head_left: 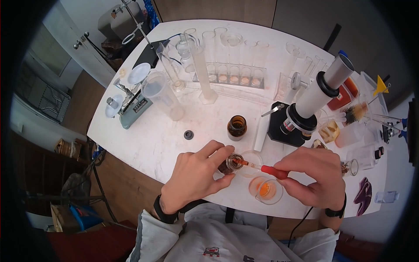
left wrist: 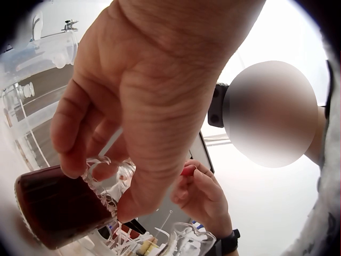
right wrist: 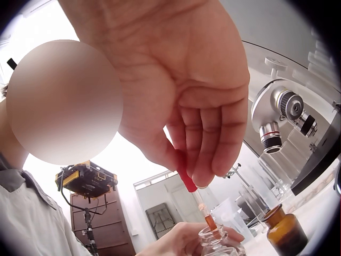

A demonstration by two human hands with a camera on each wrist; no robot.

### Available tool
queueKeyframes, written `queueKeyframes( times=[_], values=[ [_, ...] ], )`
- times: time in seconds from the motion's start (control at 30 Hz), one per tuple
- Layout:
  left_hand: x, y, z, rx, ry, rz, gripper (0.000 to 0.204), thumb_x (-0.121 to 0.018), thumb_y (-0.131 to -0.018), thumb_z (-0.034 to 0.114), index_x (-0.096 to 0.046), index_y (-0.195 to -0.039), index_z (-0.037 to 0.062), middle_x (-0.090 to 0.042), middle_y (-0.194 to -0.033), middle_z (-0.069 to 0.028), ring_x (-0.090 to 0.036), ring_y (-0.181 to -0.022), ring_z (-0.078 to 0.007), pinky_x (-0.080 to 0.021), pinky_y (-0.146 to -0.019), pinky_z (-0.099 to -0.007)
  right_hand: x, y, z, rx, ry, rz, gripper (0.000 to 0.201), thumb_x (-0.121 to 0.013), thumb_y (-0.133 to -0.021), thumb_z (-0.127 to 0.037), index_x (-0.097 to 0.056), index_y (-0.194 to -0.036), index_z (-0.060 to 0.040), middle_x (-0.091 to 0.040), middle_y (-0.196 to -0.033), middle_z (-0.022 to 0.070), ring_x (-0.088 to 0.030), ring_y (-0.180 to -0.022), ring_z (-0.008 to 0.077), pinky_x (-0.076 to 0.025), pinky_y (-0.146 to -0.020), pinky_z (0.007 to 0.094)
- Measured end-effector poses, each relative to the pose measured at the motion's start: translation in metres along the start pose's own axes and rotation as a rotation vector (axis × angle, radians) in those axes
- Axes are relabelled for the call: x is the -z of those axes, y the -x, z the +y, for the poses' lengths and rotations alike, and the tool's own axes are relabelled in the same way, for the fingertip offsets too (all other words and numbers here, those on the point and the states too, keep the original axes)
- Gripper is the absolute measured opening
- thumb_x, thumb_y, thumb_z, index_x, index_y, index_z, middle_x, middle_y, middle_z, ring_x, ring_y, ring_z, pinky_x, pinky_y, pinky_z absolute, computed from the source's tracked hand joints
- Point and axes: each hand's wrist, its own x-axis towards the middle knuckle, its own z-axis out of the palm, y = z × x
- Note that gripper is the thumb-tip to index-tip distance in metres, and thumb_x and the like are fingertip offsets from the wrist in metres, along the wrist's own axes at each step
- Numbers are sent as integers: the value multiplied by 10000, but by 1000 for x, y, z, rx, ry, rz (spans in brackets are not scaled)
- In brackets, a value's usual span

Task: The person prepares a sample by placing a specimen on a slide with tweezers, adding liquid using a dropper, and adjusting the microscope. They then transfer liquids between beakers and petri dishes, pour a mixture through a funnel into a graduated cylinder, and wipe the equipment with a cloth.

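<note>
My left hand (head_left: 194, 172) grips a small glass bottle (left wrist: 63, 205) of dark red-brown liquid by its neck. Between the thumb and fingers of my right hand (head_left: 310, 177) is the red rubber bulb (head_left: 275, 172) of a dropper. Orange-red liquid shows in the dropper's glass tube (right wrist: 209, 217), whose tip is at the bottle's open mouth. Just below the dropper stands a glass beaker (head_left: 273, 198) with orange content. Beside it, near the bottle, lies a clear round dish (head_left: 252, 162). An uncapped amber bottle (head_left: 237, 127) stands beyond my left hand.
A black stopper (head_left: 188, 135) lies on the white table (head_left: 209, 118). Farther right stands a microscope (head_left: 310, 105). At the left are a balance (head_left: 135, 109) and a plastic beaker (head_left: 163, 96). Tall cylinders and a test tube rack (head_left: 231, 76) stand at the back.
</note>
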Motion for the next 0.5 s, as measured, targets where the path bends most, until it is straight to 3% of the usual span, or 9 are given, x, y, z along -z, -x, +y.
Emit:
queueKeyframes(
  times=[0.1,0.2,0.3,0.5],
  values=[
    [0,-1,0,15,14,8,462,-834,-778,252,-683,-1188,99,-659,-1051,-19,-712,-703,-231,-554,-585,-369,-5,-1,0,13,-6,67,290,-784,-671,52,-741,-951,-7,-744,-832,105,-712,-686,231,-534,-593,294],
    [-1,0,-1,29,-12,-7,461,-836,-775,248,-683,-1184,101,-659,-1047,-20,-715,-712,-236,-556,-589,-368,-5,-1,1,31,-10,85,296,-788,-673,51,-743,-960,-6,-745,-835,106,-712,-691,234,-534,-590,296],
    [-1,-1,-1,30,12,-3,468,-840,-773,249,-682,-1188,99,-662,-1048,-22,-716,-719,-244,-558,-593,-371,-3,0,3,44,-27,39,277,-804,-777,33,-741,-1042,-14,-742,-897,98,-722,-738,238,-546,-610,317],
    [-3,-3,-3,48,-11,37,488,-858,-767,268,-684,-1191,99,-680,-1037,-32,-719,-736,-245,-564,-614,-370,-2,-2,2,48,-9,40,293,-806,-773,34,-747,-1056,-14,-741,-901,100,-717,-736,233,-540,-605,315]
  ],
)
